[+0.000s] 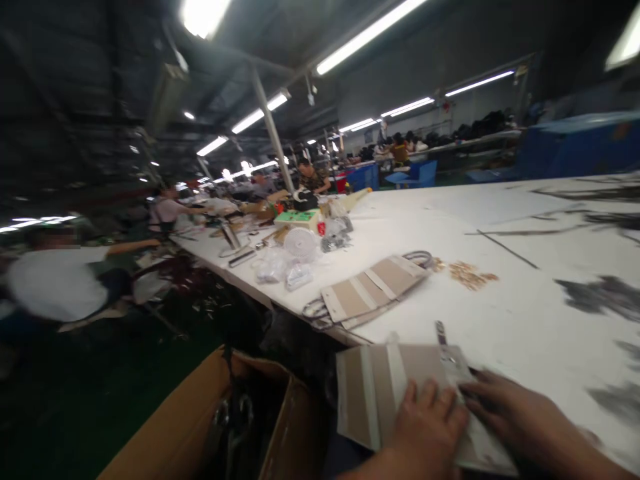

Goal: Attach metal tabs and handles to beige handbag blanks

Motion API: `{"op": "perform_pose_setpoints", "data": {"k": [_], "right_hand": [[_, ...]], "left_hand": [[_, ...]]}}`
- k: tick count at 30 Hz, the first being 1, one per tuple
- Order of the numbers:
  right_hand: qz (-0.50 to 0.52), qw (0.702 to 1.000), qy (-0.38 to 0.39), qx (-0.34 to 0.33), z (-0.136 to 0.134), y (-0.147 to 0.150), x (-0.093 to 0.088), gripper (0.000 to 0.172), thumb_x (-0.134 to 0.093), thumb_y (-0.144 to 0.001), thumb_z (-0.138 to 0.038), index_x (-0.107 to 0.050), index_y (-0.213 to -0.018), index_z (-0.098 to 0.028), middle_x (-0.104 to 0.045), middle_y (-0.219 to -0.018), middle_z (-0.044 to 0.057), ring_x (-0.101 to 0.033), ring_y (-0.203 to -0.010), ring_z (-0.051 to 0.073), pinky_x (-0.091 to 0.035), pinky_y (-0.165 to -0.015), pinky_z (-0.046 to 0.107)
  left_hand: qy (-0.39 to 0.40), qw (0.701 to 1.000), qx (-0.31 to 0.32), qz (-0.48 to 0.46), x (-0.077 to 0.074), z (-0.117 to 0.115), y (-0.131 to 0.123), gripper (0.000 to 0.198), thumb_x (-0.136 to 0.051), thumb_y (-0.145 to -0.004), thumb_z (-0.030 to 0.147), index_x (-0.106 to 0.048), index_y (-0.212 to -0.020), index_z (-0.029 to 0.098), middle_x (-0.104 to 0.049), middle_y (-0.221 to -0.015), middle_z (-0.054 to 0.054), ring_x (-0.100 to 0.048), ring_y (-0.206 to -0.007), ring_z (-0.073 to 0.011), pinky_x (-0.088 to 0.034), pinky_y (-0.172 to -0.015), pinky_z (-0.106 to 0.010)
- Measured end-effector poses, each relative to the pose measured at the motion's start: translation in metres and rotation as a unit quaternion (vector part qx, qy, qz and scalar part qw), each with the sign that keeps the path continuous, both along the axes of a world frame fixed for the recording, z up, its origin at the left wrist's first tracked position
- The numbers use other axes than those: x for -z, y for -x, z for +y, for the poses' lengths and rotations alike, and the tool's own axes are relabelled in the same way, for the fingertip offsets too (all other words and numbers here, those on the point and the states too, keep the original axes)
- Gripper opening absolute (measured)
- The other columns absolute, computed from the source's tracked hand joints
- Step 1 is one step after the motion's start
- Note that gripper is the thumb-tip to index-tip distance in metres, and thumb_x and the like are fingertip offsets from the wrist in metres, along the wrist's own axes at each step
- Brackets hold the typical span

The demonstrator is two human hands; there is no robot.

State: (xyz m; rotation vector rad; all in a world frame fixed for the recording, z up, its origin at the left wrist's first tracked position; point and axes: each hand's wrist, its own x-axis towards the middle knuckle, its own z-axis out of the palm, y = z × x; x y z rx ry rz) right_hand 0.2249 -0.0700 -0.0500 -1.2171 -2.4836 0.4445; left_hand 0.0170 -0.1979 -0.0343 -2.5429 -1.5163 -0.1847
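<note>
A beige panel with pale strips lies at the table's near edge, partly over it. My left hand rests flat on top of this panel, its fingers spread. At the panel's right side is my right hand, fingers bent together at the edge; what they grip is too blurred to make out. A small dark strap with a metal piece sticks up from the panel's far edge. Beyond it lies a second beige panel with dark looped cords at both ends. Small gold-coloured pieces are heaped to its right.
An open cardboard box with dark items stands below the table at the left. On the white table are a white roll, plastic bags, a green-topped box and dark strips. Several people work farther back.
</note>
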Motion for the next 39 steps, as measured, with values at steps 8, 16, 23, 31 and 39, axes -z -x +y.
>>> {"op": "perform_pose_setpoints", "data": {"k": [8,16,23,31,39], "right_hand": [[-0.079,0.993,0.087,-0.01,0.006,0.007,-0.055,0.033,-0.067,-0.093,-0.041,-0.078,-0.123,-0.034,-0.074,-0.115,0.005,-0.073,-0.101,0.023,-0.052,-0.084,0.03],[-0.027,0.979,0.198,0.025,0.018,0.006,-0.063,0.029,-0.074,-0.086,-0.037,-0.082,-0.113,-0.03,-0.08,-0.111,0.001,-0.074,-0.095,0.02,-0.053,-0.081,0.028],[-0.009,0.977,0.214,0.021,0.025,0.006,-0.059,0.028,-0.075,-0.083,-0.033,-0.082,-0.11,-0.029,-0.08,-0.111,0.0,-0.074,-0.096,0.021,-0.055,-0.082,0.027],[-0.02,0.977,0.212,0.025,0.027,0.006,-0.061,0.03,-0.074,-0.083,-0.032,-0.082,-0.111,-0.031,-0.081,-0.107,-0.001,-0.074,-0.091,0.019,-0.054,-0.077,0.027],[-0.011,0.974,0.227,0.02,0.026,0.006,-0.067,0.024,-0.074,-0.083,-0.032,-0.081,-0.105,-0.024,-0.08,-0.098,0.001,-0.071,-0.083,0.018,-0.052,-0.072,0.025]], "left_hand": [[0.157,0.979,-0.031,-0.128,-0.011,0.02,0.006,0.086,-0.067,-0.08,0.026,-0.036,-0.161,0.024,-0.034,-0.172,-0.004,-0.025,-0.159,-0.031,-0.017,-0.131,-0.055],[0.158,0.98,-0.027,-0.119,-0.015,0.024,0.005,0.092,-0.069,-0.078,0.025,-0.033,-0.163,0.025,-0.038,-0.17,-0.007,-0.029,-0.157,-0.0321,-0.019,-0.13,-0.055],[0.159,0.98,-0.023,-0.114,-0.015,0.027,0.007,0.09,-0.068,-0.079,0.026,-0.034,-0.163,0.025,-0.038,-0.169,-0.007,-0.028,-0.157,-0.0317,-0.018,-0.131,-0.054],[0.157,0.98,-0.021,-0.117,-0.018,0.029,0.007,0.086,-0.067,-0.08,0.026,-0.039,-0.16,0.025,-0.03,-0.173,-0.004,-0.029,-0.156,-0.031,-0.017,-0.131,-0.053],[0.156,0.982,-0.02,-0.105,-0.021,0.031,0.007,0.087,-0.071,-0.08,0.029,-0.038,-0.16,0.026,-0.032,-0.172,-0.006,-0.031,-0.156,-0.0315,-0.02,-0.129,-0.053]]}}
